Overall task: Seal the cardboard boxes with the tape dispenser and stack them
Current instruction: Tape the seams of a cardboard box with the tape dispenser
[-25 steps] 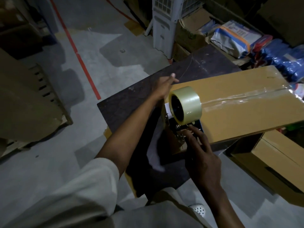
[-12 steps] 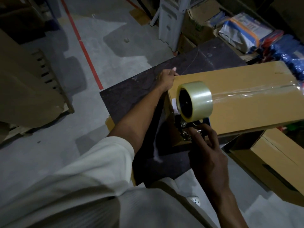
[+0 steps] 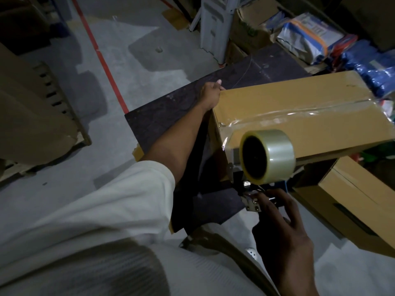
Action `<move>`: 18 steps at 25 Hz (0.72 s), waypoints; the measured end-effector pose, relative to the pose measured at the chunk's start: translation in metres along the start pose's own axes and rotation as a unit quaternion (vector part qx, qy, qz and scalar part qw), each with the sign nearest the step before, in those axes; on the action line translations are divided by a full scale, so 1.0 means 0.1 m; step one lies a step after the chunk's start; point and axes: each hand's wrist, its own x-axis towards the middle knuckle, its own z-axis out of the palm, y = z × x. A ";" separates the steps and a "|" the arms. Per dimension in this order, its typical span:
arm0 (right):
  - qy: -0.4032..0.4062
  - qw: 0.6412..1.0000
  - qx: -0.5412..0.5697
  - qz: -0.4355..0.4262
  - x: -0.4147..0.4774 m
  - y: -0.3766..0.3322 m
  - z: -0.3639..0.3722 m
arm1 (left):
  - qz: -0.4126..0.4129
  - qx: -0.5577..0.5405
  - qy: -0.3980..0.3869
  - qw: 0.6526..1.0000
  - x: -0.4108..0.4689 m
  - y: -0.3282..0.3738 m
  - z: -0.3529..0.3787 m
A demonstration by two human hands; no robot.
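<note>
Left of frame: flattened corrugated cardboard (image 3: 32, 116), dull brown with ragged edges, lies on grey concrete floor (image 3: 64, 178). A thin red line (image 3: 102, 60) runs across the floor from the upper left to the tabletop's corner. Open floor lies between the two.

Centre: the tabletop (image 3: 171, 116) is dark and matt, with a squared corner pointing left. A white ribbed sleeve (image 3: 96, 210) fills the lower left. The left hand (image 3: 210, 95) is against the upper-left corner of the cardboard box (image 3: 299, 97) with the thumb up. Its fingers are hidden, so I cannot tell whether they curl.

The box is long, smooth and tan, and lies on the tabletop. Its near long edge overhangs past the tabletop's edge. A glossy clear tape strip (image 3: 299, 113) runs along the top seam and wrinkles over the left end.

Right of centre: the tape dispenser (image 3: 252, 202) has a metal and blue frame and carries a translucent tape roll (image 3: 271, 155). The right hand (image 3: 282, 231) grips its handle from below.

Half a second ago the roll sat over the box's left end. It is now lower, just off the near edge, and the left hand has kept its corner.

Lower right: a second cardboard box (image 3: 352, 206) lies beneath the overhang. Upper right: crinkled blue plastic packs (image 3: 376, 67) crowd the box's far end.
</note>
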 end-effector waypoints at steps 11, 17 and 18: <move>-0.055 0.997 0.019 0.043 -0.23 0.03 0.02 | -0.021 0.035 0.003 0.999 0.01 0.01 0.01; -0.021 0.999 0.023 0.036 -0.34 0.13 0.11 | -0.008 0.041 0.001 0.999 0.01 0.00 -0.01; -0.028 0.999 0.018 0.039 -0.37 0.14 0.12 | -0.010 0.042 0.000 0.999 0.00 0.00 -0.01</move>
